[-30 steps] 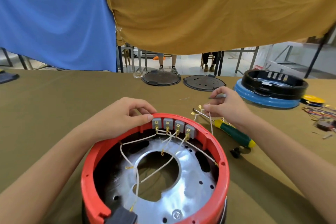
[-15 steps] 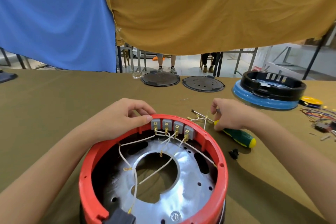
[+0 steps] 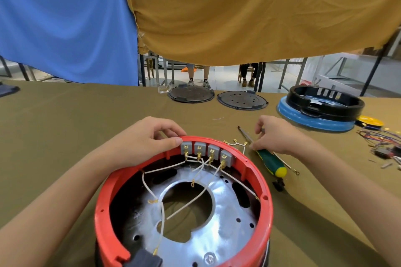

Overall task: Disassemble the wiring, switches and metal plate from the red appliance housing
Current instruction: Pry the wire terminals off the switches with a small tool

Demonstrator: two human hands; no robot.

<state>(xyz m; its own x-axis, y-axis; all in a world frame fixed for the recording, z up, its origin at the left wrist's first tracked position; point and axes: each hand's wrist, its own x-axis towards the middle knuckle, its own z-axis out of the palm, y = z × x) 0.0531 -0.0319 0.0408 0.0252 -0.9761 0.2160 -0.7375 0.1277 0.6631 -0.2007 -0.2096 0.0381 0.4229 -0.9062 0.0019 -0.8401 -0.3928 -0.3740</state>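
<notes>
The red housing (image 3: 184, 201) fills the lower centre of the frame, open side up, sitting on the olive-covered table (image 3: 65, 136). Inside it the metal plate (image 3: 217, 223) lies flat across the bottom, and white wires (image 3: 160, 208) loop over the plate up to four grey switches (image 3: 208, 153) set in a row on the far rim. If the housing is not steadied, a pull on any wire could tip or slide it, since the switches sit high on one edge.

The left hand (image 3: 143, 143) grips that far rim, fingers curled over the outside and the thumb pressed along the top just beside the leftmost switch. Should that hold slacken, the housing would probably twist under any prying.

The right hand (image 3: 275, 136), right of centre, rests on the table with fingers curled down at the shaft of the green-handled screwdriver (image 3: 269, 160); whether it has truly closed on the shaft I cannot tell. A loose pinch there risks the tool rolling away.

A detached white wire piece (image 3: 236, 144) lies touching the screwdriver and may snag as the tool lifts. The brass terminals look thin, so a hard tug could bend them.
</notes>
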